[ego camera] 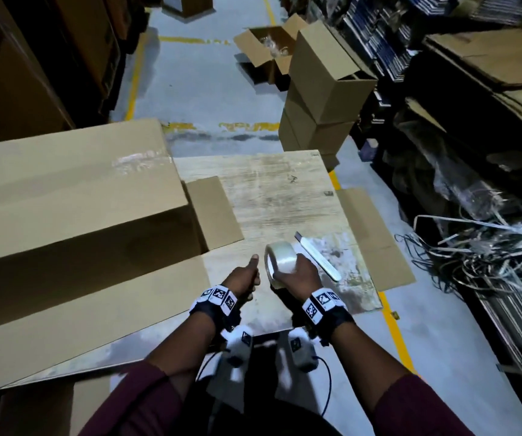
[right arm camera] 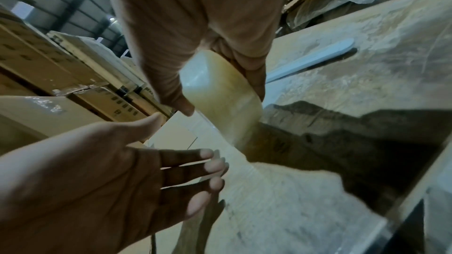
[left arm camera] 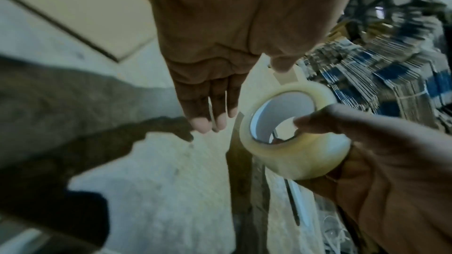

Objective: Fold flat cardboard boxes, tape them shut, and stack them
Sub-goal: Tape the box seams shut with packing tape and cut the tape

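A large brown cardboard box (ego camera: 74, 212) lies on its side on the wooden table (ego camera: 269, 190), its open end with spread flaps facing me. My right hand (ego camera: 297, 275) grips a roll of clear tape (ego camera: 280, 258) just above the table's near part, thumb through the core (left arm camera: 281, 121). In the right wrist view the tape roll (right arm camera: 220, 92) sits between thumb and fingers (right arm camera: 254, 76). My left hand (ego camera: 247, 276) hovers beside the roll with straight fingers (left arm camera: 203, 111) and holds nothing; the left hand (right arm camera: 137, 171) shows palm up in the right wrist view.
A white box cutter (ego camera: 316, 259) lies on the table right of the tape. Several folded boxes (ego camera: 319, 89) are stacked on the floor beyond the table, with an open box (ego camera: 266, 48) behind. Flat cardboard and tangled strapping (ego camera: 489, 253) fill the right side.
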